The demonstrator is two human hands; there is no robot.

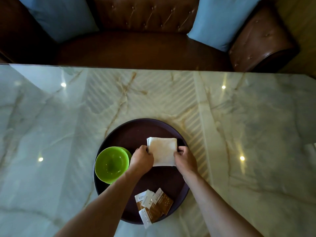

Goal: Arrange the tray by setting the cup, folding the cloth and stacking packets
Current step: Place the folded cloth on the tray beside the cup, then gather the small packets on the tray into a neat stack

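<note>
Holding the folded cloth [162,151] square over the tray [136,132], both hands pinching its sides.

Nearest, the packets [153,206] lie fanned, one overhanging the tray's rim onto the table [239,117]; a passing forearm could sweep them off. The left hand [142,158] and right hand [185,159] grip the cloth; letting go unevenly may spring the layers. The cup [112,164] sits just beside the left wrist, easily nudged.

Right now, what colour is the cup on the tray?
Bright green. The cup sits at the left of the dark tray, clearest in the head view.
</note>
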